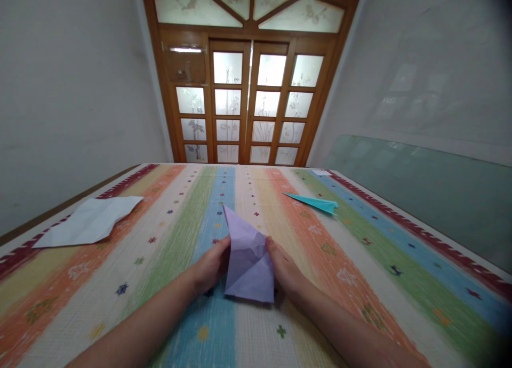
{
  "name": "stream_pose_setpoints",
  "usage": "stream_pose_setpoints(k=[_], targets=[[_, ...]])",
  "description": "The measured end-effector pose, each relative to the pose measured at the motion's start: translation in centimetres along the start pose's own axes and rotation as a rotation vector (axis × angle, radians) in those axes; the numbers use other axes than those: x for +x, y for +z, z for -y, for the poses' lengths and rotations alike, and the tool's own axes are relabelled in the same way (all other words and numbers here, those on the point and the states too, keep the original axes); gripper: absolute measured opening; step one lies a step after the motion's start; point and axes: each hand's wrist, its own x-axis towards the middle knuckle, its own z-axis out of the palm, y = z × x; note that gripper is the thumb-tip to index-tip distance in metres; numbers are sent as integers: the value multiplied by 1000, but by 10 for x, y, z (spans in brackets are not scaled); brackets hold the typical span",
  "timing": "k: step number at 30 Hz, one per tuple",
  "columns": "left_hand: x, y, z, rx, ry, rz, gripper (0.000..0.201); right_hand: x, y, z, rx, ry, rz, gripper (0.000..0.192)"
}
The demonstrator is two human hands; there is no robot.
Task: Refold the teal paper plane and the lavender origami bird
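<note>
A folded sheet of purple paper is held between my two hands, just above the striped cloth. Its upper left corner runs to a sharp point, and creases cross its middle. My left hand grips the left edge, with its fingers partly hidden behind the sheet. At the right edge, my right hand pinches the paper with the thumb near the upper corner; its other fingers are out of sight behind. Beyond my right hand lies a turquoise folded paper plane, its narrow tip pointing left.
A creased white sheet of paper lies on the left of the striped tablecloth. A small white piece sits near the far right edge. A greenish glass panel stands along the right side. Wooden glazed doors close off the far end.
</note>
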Motion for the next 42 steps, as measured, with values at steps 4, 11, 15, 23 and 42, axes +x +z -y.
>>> stream_pose_setpoints(k=[4, 11, 15, 23, 42], targets=[[-4, 0, 0, -272, -137, 113, 79, -1, -1, -3, 5, 53, 13, 66], [-17, 6, -3, 4, -128, 174, 61, -1, 2, -6, 20, 111, 85, 70], [-15, 11, -3, 163, -52, 80, 51, -1, 2, -5, 13, 107, 96, 69], [2, 2, 8, 150, 27, -153, 34, 2, 0, -5, 30, 71, 98, 49], [9, -11, 7, 87, 109, -310, 42, 8, -4, -8, 124, 128, 23, 35]])
